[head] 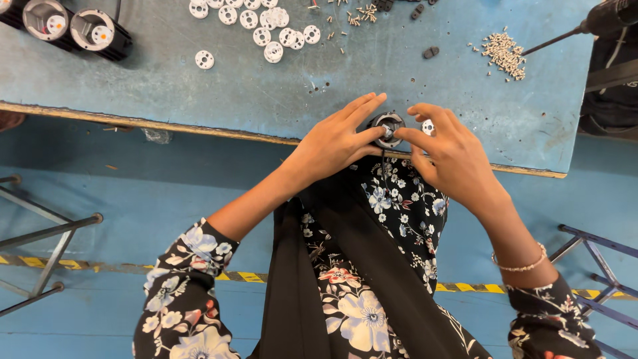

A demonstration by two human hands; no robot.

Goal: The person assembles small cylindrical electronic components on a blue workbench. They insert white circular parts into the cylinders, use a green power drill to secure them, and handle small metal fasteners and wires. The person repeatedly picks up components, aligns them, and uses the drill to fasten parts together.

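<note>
Both hands pinch 1 small black round housing [387, 129] at the tabletop [199, 93] near edge. The left hand [335, 143] grips its left side, the right hand [444, 149] its right, so it sits squarely between them, open end facing up. White discs [266, 26] lie well beyond the left hand; small screws [505, 53] lie beyond the right.

On the table [199, 93], discs [266, 26] lie at upper centre, cylinders [66, 26] upper left, a screw pile [504, 54] upper right. The round part [387, 127] sits at centre near the table's front edge, between the left hand [335, 143] and right hand [448, 156].
</note>
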